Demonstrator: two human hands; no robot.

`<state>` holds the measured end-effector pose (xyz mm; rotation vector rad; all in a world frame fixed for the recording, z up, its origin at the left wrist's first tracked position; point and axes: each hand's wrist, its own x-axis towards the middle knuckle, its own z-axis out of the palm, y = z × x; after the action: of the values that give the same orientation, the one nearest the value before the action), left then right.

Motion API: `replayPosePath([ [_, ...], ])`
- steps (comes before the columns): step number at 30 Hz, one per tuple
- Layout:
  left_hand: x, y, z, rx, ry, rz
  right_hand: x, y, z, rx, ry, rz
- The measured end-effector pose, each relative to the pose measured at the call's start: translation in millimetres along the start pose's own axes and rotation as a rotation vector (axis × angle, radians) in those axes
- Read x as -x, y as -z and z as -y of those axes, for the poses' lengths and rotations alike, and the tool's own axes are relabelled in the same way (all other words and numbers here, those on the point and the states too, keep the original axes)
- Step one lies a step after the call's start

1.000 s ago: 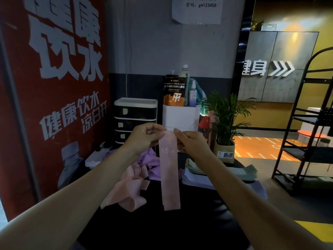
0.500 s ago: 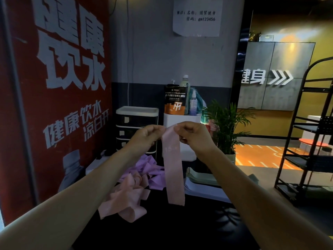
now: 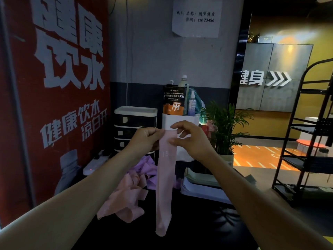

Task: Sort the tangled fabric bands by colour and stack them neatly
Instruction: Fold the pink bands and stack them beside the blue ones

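A pale pink band marked "15" hangs straight down in front of me over the dark table. My left hand pinches its top left corner and my right hand pinches its top right edge. Below and left lies a tangle of pink bands with purple bands behind it. To the right sit flat stacks of pale green bands and white-lilac bands.
A red poster wall closes off the left. At the back stand a small drawer unit, a white box with bottles and a potted plant. A power strip lies by the wall. A black metal rack stands at right.
The pink band now hangs flatter and longer, its top edge spread between both hands. The view has tilted slightly, and my hands hold roughly the same height.
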<state>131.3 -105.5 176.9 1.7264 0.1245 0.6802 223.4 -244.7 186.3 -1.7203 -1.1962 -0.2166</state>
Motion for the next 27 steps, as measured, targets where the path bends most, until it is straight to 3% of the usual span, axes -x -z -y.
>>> replayPosePath([
  [4, 0, 0, 1, -0.015, 0.019, 0.014, -1, -4, -1, 0.190, 0.103, -0.070],
  [11, 10, -4, 5, 0.022, -0.022, 0.117, -3, -2, 0, 0.251, 0.089, -0.120],
  [20, 2, -14, 16, -0.062, -0.110, 0.049, -3, 2, -2, 0.210, 0.047, -0.019],
  [27, 14, -26, 41, -0.102, 0.028, 0.186, -1, 6, -9, 0.035, -0.112, -0.148],
])
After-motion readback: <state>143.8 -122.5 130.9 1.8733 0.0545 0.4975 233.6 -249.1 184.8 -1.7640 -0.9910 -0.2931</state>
